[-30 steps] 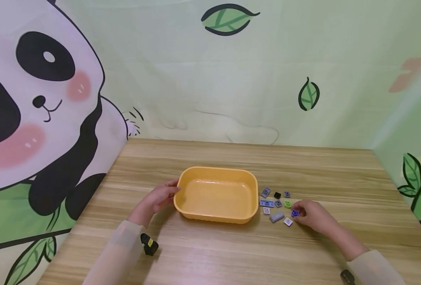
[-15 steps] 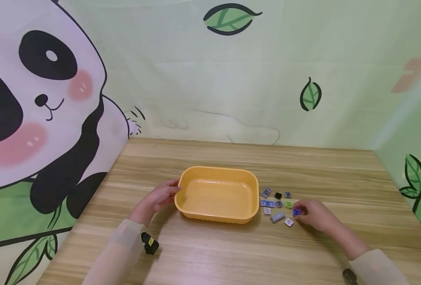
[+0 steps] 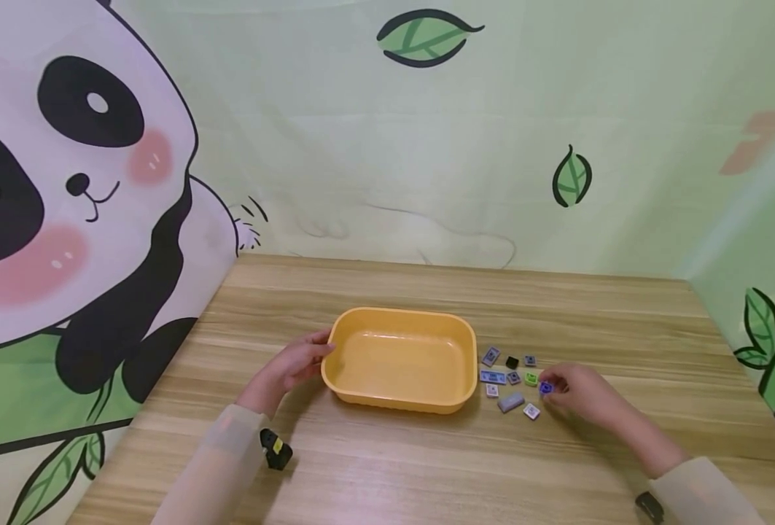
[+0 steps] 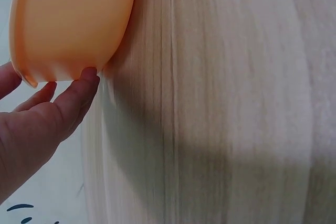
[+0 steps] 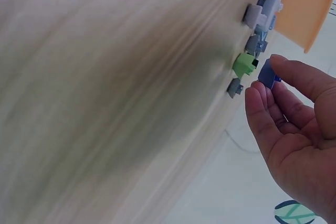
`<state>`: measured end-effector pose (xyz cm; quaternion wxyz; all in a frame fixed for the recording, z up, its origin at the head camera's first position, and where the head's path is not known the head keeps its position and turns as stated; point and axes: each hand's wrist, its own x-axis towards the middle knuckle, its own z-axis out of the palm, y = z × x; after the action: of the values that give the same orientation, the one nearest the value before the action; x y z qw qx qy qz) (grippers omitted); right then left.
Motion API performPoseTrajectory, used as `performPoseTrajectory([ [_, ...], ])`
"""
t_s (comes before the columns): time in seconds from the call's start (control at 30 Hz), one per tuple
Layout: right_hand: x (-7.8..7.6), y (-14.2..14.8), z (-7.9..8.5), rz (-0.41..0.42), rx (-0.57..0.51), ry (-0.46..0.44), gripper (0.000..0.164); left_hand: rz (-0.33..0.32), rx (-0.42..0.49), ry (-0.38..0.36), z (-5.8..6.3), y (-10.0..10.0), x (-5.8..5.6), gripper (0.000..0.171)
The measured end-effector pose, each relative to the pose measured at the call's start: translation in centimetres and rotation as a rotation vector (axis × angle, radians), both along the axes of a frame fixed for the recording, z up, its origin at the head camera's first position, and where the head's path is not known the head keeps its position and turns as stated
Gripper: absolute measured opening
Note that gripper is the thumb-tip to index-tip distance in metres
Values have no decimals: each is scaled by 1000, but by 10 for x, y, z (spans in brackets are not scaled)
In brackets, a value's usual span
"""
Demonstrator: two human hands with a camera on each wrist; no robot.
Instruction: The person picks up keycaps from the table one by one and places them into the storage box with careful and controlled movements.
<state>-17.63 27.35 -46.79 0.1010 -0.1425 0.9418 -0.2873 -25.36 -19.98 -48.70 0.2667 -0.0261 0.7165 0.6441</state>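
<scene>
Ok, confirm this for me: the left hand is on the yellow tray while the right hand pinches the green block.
Not quite: the right hand pinches a blue block, not the green one. The green block lies on the table, as the right wrist view shows. The left hand is indeed on the yellow tray.

Blue brick (image 5: 266, 74) slightly higher than before

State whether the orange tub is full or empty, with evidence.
Empty: the head view shows only bare floor inside the tub. Small blocks lie beside it, and the right hand pinches a blue block.
</scene>
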Motion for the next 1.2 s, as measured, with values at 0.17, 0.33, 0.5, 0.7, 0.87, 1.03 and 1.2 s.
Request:
performPoseTrajectory([
  [0.17, -2, -1, 6, 9, -9, 1, 28, 4, 1, 1, 1, 0, 1, 61],
  [0.33, -3, -2, 9, 24, -7, 17, 28, 2, -7, 2, 3, 0, 2, 61],
  [0.5, -5, -2, 11, 27, 1, 28, 26, 0, -11, -2, 4, 0, 2, 60],
  [0.7, -8, -4, 14, 42, 2, 38, 27, 8, -12, -9, 5, 1, 2, 60],
  [0.87, -10, -7, 16, 50, 0, 48, 27, 11, -8, -9, 4, 0, 3, 60],
  [1.03, -12, -11, 19, 44, -6, 38, 27, 8, -15, -5, 4, 0, 2, 60],
  [1.2, -17, -16, 24, 63, -28, 43, 28, 8, -21, -1, 4, 1, 1, 59],
])
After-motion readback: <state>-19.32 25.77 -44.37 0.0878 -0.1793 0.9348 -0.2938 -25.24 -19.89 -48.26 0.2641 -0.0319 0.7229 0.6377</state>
